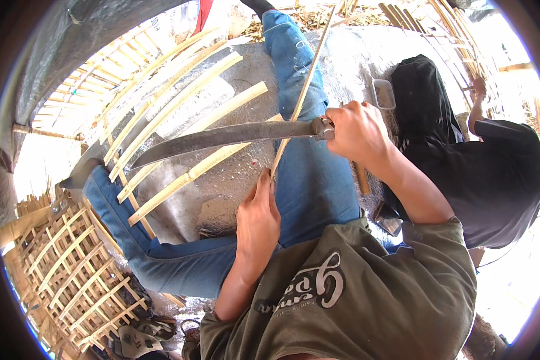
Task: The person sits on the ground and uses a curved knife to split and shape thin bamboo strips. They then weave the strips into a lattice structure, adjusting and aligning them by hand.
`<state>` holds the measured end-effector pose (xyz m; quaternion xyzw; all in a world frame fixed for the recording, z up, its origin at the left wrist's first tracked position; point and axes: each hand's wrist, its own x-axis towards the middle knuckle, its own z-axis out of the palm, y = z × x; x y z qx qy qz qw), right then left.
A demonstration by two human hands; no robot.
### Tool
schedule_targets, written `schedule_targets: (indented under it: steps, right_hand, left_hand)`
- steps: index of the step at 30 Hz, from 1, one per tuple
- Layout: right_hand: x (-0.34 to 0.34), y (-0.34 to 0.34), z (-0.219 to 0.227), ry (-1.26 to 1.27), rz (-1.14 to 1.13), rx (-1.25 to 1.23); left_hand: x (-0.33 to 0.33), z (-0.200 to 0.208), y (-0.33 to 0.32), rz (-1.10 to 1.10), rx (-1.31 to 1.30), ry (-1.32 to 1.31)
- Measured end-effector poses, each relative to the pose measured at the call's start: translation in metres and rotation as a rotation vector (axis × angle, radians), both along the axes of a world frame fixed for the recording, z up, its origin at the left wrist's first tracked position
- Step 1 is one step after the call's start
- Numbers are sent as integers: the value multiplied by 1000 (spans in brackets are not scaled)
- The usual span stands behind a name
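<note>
My right hand (361,133) is wrapped round the handle of a machete (222,137), its long dark blade reaching leftward. A thin bamboo strip (309,78) runs up and away past my jeans, and the blade crosses it close to the handle; whether they touch I cannot tell. Lower down, my left hand (259,213) pinches the near end of that strip between thumb and fingers. Under and beyond the blade lies a frame of pale bamboo slats (189,176), spaced apart over a crosspiece, between my spread legs.
Close on the right sits another person in black (468,174), bent forward. A clear plastic tub (383,94) rests on the grey floor near them. At lower left stands a woven bamboo lattice (72,270), with shoes (141,342) beside it. Bamboo shavings (300,21) litter the far side.
</note>
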<state>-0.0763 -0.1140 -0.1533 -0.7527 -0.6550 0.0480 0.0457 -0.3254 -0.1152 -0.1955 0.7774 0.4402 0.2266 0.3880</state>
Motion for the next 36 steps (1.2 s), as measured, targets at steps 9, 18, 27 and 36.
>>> schedule_targets:
  steps: [9, 18, 27, 36]
  right_hand:
    - [15, 10, 6, 0, -56, 70]
    - [87, 35, 16, -134, -401, -96]
    - [27, 10, 2, -28, -42, 9]
    - [55, 30, 4, -134, -138, -1]
  left_hand:
    - [6, 12, 9, 1, -5, -57]
    - [-4, 13, 0, -22, -43, 40]
    - [8, 14, 7, 4, 34, 18]
    - [-3, 12, 9, 5, 20, 67]
